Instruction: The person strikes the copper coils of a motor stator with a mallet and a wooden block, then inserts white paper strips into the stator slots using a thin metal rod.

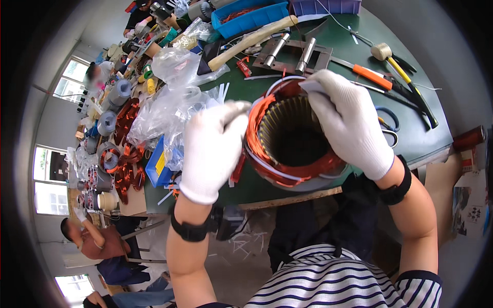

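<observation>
A motor stator (pixel 267 169) with orange-red copper windings stands at the table's near edge, its slotted bore facing up toward me. Both my hands wear white knit gloves. My right hand (pixel 354 120) is over the stator's right side, thumb and fingers closed on a small white paper slip (pixel 314 87) above the far windings. At the left rim, my left hand (pixel 213 146) has its fingers curled together against the coil's edge. Whatever those fingertips pinch is hidden.
Beyond the stator lie a wooden-handled hammer (pixel 251 43), a metal fixture with two cylinders (pixel 306 55), a mallet (pixel 381 52), an orange-handled tool (pixel 372 77) and scissors (pixel 390 134). Plastic bags (pixel 167 113) and a blue tray (pixel 159 164) are left. Several people work farther left.
</observation>
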The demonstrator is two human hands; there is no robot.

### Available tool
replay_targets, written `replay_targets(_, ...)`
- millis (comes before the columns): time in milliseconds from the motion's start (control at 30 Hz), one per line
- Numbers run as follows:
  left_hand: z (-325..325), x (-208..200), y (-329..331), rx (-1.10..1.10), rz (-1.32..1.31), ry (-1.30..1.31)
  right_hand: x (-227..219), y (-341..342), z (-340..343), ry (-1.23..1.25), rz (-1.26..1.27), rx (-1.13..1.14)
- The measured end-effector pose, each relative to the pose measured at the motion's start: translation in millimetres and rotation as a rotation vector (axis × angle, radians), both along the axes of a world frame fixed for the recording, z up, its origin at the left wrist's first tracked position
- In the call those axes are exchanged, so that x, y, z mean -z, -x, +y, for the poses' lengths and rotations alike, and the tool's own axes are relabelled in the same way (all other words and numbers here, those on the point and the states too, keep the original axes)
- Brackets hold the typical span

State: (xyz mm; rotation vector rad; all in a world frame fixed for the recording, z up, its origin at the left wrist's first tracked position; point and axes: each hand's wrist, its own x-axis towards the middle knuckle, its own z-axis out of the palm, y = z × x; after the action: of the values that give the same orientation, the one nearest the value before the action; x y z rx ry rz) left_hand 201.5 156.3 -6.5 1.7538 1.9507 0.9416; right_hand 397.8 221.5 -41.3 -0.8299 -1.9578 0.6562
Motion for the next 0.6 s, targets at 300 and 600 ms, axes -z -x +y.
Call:
replay_targets(300, 14.2, -2.1, 0.1, 0.128, 0.097, -0.038, -0.1, 0.5, 0.7, -0.03, 0.013, 0.038)
replay_targets(600, -1.7, -7.9, 2.0, 0.119, 0.108, 0.016, 1.0, -1.2, -2.5, -0.051, -0.019, 0.072)
